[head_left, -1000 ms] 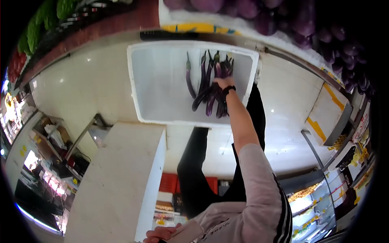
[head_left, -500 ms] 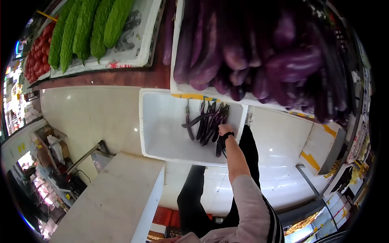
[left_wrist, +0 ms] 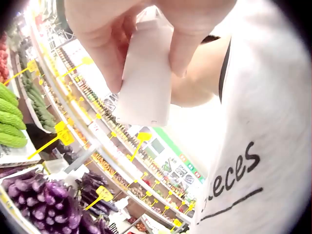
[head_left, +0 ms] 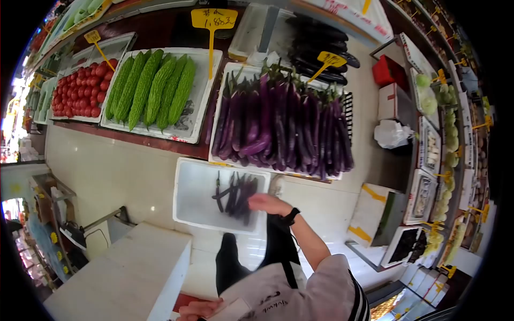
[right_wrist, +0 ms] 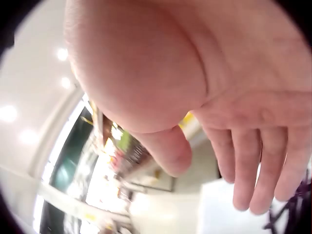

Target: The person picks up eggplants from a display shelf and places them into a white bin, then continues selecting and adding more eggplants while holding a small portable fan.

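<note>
Clearly, my right grip (head_left: pixel 266 203) is wide and holds nothing, near the eggplants (head_left: pixel 242 197) in the white box (head_left: pixel 194 187), below left of the head view's centre; I cannot tell whether I touch them. At the bottom edge, my left grip (head_left: pixel 199 309) pinches a white object (left_wrist: pixel 145 80). Gathering several smooth eggplants at once might let some slip; a slackened left pinch could drop that object.

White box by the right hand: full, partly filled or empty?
Partly filled. Head view: eggplants lie in the white box; bare floor shows at its left.
</note>
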A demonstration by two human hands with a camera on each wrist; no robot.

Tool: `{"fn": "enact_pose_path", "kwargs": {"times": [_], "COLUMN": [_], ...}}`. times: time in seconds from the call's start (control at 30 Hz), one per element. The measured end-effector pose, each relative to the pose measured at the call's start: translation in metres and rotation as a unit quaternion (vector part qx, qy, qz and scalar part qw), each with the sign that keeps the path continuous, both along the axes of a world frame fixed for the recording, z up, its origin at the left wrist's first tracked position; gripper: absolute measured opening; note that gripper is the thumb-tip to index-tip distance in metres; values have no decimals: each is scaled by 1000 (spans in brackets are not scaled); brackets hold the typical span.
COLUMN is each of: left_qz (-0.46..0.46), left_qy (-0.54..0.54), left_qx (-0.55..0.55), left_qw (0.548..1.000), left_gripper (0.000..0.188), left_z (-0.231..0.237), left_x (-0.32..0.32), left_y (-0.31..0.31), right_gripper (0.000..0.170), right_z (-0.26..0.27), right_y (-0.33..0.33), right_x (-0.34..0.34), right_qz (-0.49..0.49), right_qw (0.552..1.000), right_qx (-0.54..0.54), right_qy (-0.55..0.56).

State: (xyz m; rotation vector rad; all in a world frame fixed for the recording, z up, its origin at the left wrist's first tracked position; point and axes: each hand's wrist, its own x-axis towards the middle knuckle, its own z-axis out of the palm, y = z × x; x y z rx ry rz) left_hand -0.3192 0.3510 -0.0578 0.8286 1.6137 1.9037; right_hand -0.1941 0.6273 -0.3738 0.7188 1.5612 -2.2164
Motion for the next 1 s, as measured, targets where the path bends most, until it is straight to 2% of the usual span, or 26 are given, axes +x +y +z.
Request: {"fn": "enact_pose_path", "kwargs": {"times": [0.03, 0.1, 0.17, 0.2, 0.23, 0.27, 0.3, 0.37, 0.43, 0.47, 0.5, 0.53, 0.63, 0.77, 0.8, 0.9, 0.93, 1.0], "left_qz": [0, -1, 1, 3, 5, 8, 13, 24, 41, 48, 56, 22, 54, 64, 58, 58, 61, 66], "left_qy": [12, 31, 50, 58, 66, 72, 78, 92, 106, 112, 118, 144, 169, 143, 143, 149, 154, 143], "left_qx": [11, 20, 29, 33, 38, 41, 43, 49, 68, 71, 73, 41, 9, 11, 8, 11, 14, 23], "left_qw": [1000, 999, 998, 998, 997, 997, 996, 994, 991, 990, 989, 988, 984, 988, 988, 987, 986, 987], "left_gripper": [93, 92, 92, 92, 92, 92, 92, 92, 94, 95, 97, 97, 97, 92, 92, 93, 93, 93], "left_z": [13, 38, 61, 72, 81, 88, 94, 100, 97, 96, 98, 107, 105, 106, 108, 110, 110, 109], "left_x": [4, 10, 20, 22, 26, 29, 29, 32, 33, 33, 32, 22, 28, 37, 36, 38, 39, 40], "left_y": [4, 8, 9, 9, 9, 8, 9, 7, 4, 0, -4, -8, -20, -23, -22, -22, -21, -20], "right_gripper": [41, 42, 39, 30, 40, 53, 67, 95, 105, 107, 101, 96, 85, 95, 104, 96, 83, 77], "right_z": [67, 174, 221, 233, 209, 202, 195, 125, 120, 115, 113, 116, 120, 111, 110, 93, 73, 84], "right_y": [22, 68, 119, 142, 173, 191, 206, 235, 220, 212, 200, 191, 183, 202, 212, 244, 268, 276], "right_x": [-6, -12, -16, -22, -22, -33, -42, -51, -75, -85, -97, -106, -122, -126, -124, -116, -107, -102], "right_qz": [-24, -88, -193, -280, -336, -348, -344, -325, -274, -233, -199, -185, -187, -181, -164, -116, -111, -96], "right_qw": [999, 989, 965, 942, 901, 851, 768, 750, 782, 802, 764, 745, 705, 730, 756, 788, 845, 886], "right_qx": [-32, -16, 101, 141, 256, 392, 513, 541, 502, 488, 546, 566, 586, 529, 498, 489, 426, 361], "right_qy": [16, 118, 143, 118, 98, -34, -167, -199, -248, -252, -281, -300, -351, -393, -392, -355, -304, -276]}}
